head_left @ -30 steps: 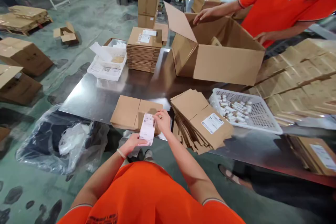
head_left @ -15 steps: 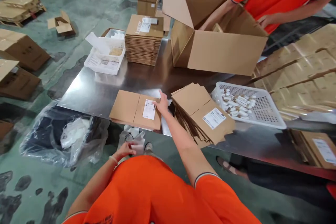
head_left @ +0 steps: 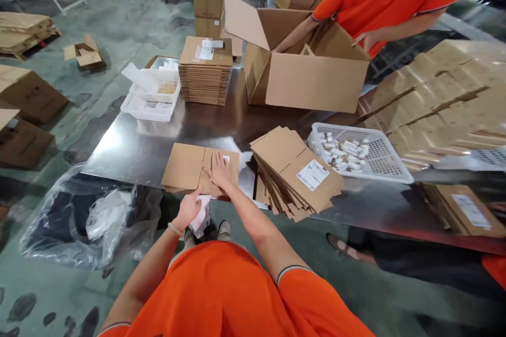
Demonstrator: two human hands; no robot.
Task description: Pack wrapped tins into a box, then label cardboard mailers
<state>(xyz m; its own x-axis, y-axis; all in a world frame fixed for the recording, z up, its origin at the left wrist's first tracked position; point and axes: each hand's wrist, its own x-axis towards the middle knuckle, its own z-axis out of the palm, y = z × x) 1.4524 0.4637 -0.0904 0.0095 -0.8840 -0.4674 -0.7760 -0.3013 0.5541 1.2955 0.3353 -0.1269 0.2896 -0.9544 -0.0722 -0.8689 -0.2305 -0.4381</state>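
Observation:
A flat folded cardboard box lies at the table's near edge. My right hand rests flat on it with fingers spread, covering most of its white label. My left hand is just in front of the edge, closed on a strip of label backing paper that hangs down. Its thumb reaches up to the near edge of the box. To the right, a fanned stack of flat cardboard boxes carries a white shipping label on its top piece.
A white basket of small wrapped items stands right. Behind are a big open carton, where a co-worker's arm reaches in, a stack of flat boxes and white baskets. A plastic-lined bin sits left, below the steel table.
My right hand has moved left from the box's right edge onto the label. My left hand has risen toward the box's near edge with the paper. The view has shifted slightly.

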